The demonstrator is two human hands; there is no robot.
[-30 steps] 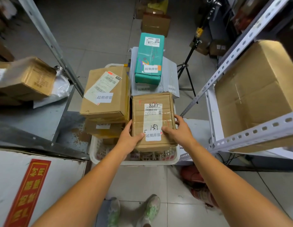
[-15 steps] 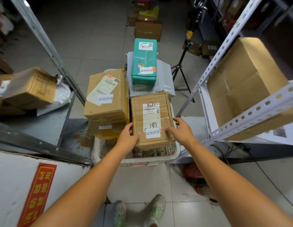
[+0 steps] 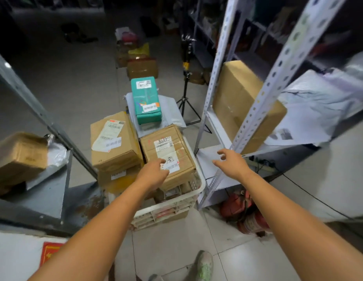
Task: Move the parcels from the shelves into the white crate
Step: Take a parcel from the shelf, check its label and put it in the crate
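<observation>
The white crate (image 3: 193, 194) stands on the floor, piled high with parcels. A taped brown parcel (image 3: 170, 151) with a white label lies on top at the near right. My left hand (image 3: 154, 173) hovers over its near left corner, fingers loosely curled, holding nothing. My right hand (image 3: 230, 162) is off the parcel to the right, fingers spread, in front of the white shelf (image 3: 211, 159). A larger brown parcel (image 3: 113, 140) and a teal parcel (image 3: 146, 99) on a grey bag also sit on the pile. A big brown box (image 3: 237, 102) stays on the right shelf.
A slotted white upright (image 3: 264, 94) crosses in front of the right shelf. White plastic bags (image 3: 318, 102) lie on that shelf. A brown box (image 3: 18, 157) sits on the grey left shelf. A tripod (image 3: 185, 92) stands behind the crate. Red items (image 3: 243, 211) lie under the right shelf.
Both hands have let go of the taped brown parcel, which now rests on the pile. My right hand has swung right toward the shelf. The view has lifted and turned right.
</observation>
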